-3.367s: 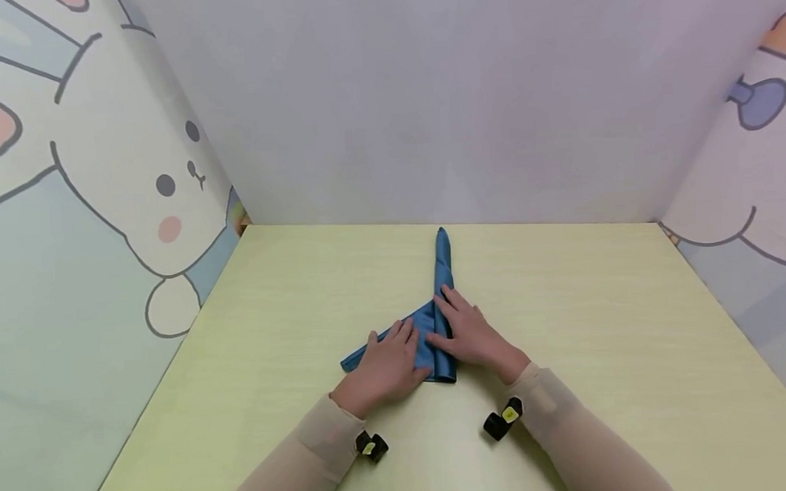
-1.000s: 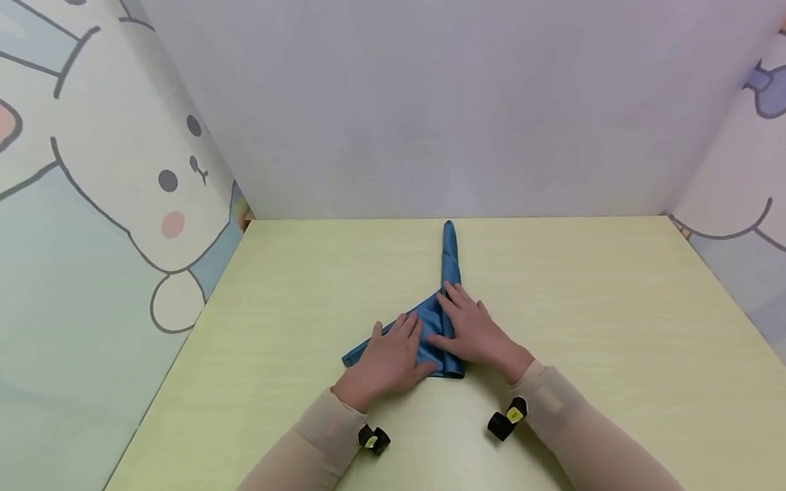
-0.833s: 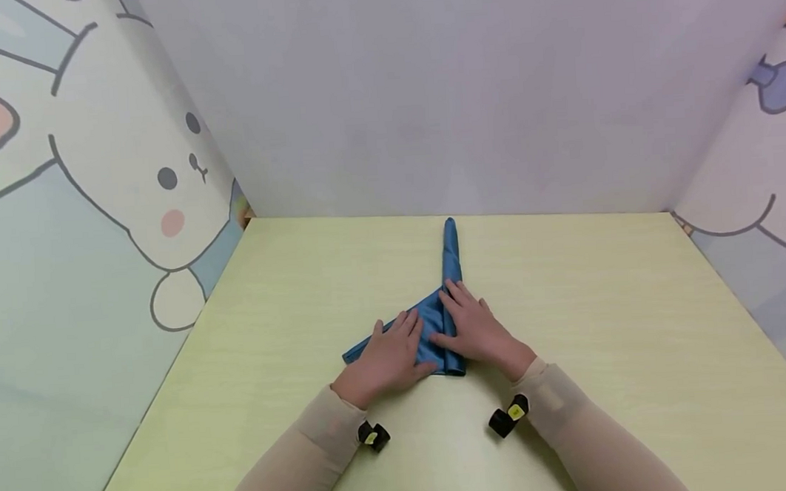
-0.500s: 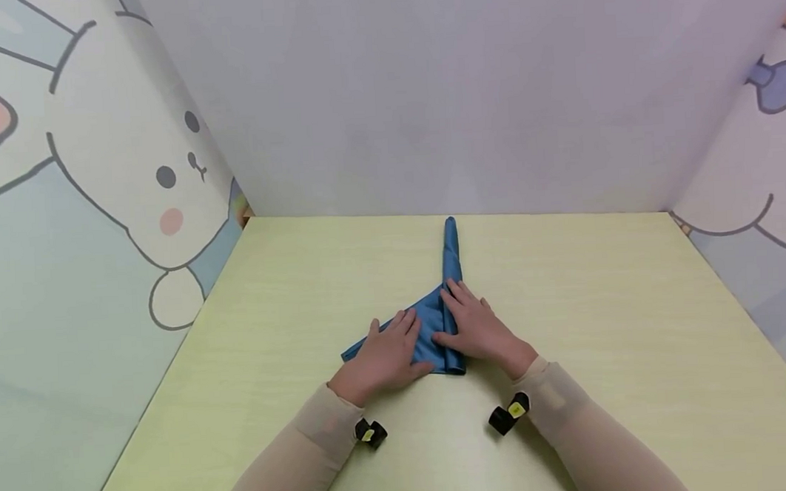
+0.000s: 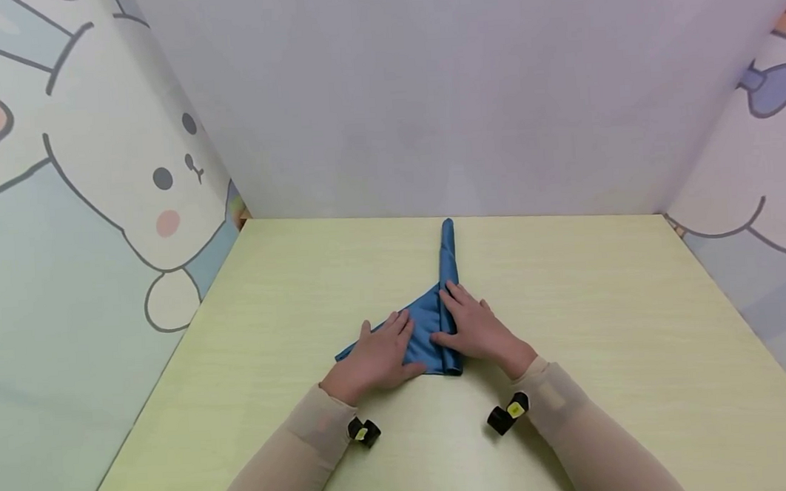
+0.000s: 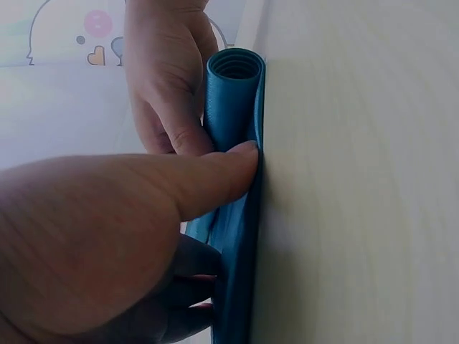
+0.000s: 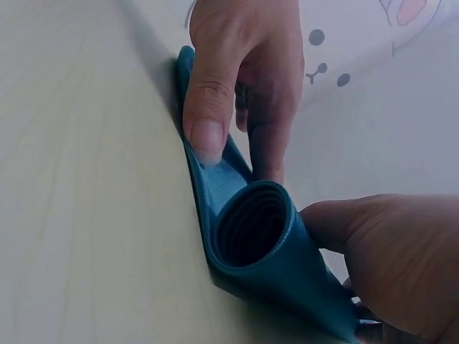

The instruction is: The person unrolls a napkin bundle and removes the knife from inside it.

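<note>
a person's left arm and right arm, both in beige sleeves, slant forward and inward from the lower edge of the head view, the bare wrists roughly in line with the forearms. the left hand lies palm down, fingers extended up and to the right, the little finger spread from its neighbors, the left thumb jutting toward the other hand. the right hand, also palm down, extends its fingers up and to the left, the right thumb pointing inward. the two hands are near each other but apart.
</note>
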`<state>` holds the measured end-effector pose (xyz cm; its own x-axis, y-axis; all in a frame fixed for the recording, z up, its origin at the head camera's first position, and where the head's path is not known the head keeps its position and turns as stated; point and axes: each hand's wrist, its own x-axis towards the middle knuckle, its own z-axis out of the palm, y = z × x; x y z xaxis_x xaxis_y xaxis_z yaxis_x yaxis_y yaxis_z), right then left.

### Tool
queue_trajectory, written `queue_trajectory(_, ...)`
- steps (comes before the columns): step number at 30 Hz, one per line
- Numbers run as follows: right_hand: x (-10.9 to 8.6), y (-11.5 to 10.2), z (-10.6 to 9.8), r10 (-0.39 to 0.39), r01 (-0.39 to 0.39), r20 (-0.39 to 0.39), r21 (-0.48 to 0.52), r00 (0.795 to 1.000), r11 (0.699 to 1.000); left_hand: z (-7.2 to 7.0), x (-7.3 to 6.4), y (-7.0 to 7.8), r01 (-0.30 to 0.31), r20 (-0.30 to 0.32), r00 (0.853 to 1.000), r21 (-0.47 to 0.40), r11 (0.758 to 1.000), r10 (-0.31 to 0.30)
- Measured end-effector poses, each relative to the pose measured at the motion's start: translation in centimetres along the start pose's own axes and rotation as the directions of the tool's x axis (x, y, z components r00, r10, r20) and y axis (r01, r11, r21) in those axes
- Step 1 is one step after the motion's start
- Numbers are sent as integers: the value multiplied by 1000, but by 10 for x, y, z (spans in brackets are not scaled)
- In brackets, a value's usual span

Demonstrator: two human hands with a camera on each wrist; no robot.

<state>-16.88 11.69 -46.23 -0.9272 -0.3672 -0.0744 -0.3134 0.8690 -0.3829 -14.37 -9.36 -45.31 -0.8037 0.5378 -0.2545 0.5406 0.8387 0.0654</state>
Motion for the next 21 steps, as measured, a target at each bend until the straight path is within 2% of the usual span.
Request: queue_trajectory(21,-2,2,-9,22,-23,28,19,999,1000,-1,0,-3,11,6,1000,-43,999,-11)
